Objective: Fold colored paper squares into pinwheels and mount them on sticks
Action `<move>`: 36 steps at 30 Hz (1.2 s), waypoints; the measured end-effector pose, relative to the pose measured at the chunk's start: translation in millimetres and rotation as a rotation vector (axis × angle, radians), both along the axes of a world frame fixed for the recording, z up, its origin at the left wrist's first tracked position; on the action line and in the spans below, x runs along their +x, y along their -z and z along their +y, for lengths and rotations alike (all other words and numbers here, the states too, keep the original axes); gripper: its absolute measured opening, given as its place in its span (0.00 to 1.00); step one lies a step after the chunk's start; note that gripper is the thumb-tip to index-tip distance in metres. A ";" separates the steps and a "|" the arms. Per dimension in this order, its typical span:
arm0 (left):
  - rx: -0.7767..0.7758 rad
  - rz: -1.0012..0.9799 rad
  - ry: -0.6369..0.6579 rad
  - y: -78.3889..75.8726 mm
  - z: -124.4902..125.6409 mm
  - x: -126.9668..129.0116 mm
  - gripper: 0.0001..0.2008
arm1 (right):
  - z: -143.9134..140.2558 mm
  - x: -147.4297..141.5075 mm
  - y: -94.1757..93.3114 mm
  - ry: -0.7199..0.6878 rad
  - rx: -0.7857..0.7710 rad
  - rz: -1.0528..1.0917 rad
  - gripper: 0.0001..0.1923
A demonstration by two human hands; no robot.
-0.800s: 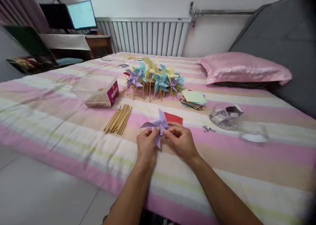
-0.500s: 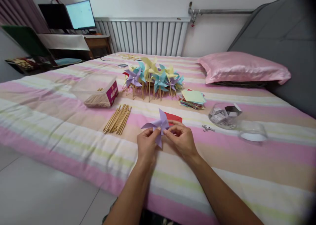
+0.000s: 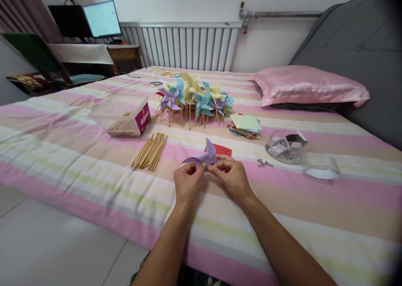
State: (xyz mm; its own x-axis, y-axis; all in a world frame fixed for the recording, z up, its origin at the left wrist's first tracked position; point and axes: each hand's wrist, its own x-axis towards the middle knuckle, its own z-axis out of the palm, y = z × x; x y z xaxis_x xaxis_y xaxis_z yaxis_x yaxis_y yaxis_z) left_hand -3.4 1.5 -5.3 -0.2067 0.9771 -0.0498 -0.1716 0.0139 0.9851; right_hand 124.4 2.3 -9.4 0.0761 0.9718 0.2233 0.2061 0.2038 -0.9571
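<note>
Between the left hand [image 3: 186, 183] and right hand [image 3: 231, 176], over a striped bedspread [image 3: 220, 231], a lilac paper pinwheel [image 3: 210, 153] is pinched by both; red paper [image 3: 225, 150] lies just beyond the right hand, wooden sticks [image 3: 150, 152] left of the left hand, upright pinwheels [image 3: 203, 102] farther ahead.

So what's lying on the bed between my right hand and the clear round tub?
In the head view, a small cluster of silvery pieces lies on the striped bedspread between your right hand and the clear round tub.
</note>
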 end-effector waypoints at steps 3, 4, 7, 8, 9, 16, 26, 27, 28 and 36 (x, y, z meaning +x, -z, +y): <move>-0.006 0.013 -0.013 0.9 0.4 -0.7 0.09 | -1.1 -2.2 -0.5 -0.024 -0.019 -0.016 0.10; -0.009 0.019 -0.023 0.3 0.5 -0.9 0.09 | -1.6 -2.9 -1.6 -0.037 -0.025 -0.021 0.10; -0.025 0.022 -0.070 -3.0 1.5 -1.6 0.08 | -1.3 -0.4 -7.7 -0.061 -0.022 -0.029 0.12; -0.030 0.019 -0.090 -4.0 2.1 -1.9 0.07 | -0.1 3.6 -10.1 -0.053 -0.013 -0.024 0.13; -0.035 0.015 -0.106 -4.8 2.7 -2.1 0.07 | 1.7 9.7 -12.1 -0.033 -0.006 -0.016 0.13; -0.056 0.042 -0.106 -3.5 5.1 -2.0 0.07 | 18.5 93.4 -10.2 0.554 -0.082 -0.427 0.11; -0.059 0.043 -0.089 -2.0 5.1 -2.2 0.07 | 27.1 122.2 7.7 0.640 -0.404 -0.837 0.12; -0.063 0.045 -0.090 -1.9 5.1 -2.2 0.08 | 27.5 122.2 8.9 0.628 -0.407 -0.840 0.11; -0.066 0.046 -0.091 -1.9 5.2 -2.3 0.08 | 27.7 122.4 9.8 0.617 -0.408 -0.842 0.10; -0.071 0.021 -0.084 -0.2 6.1 -3.4 0.08 | 26.5 121.9 10.8 0.590 -0.428 -0.844 0.10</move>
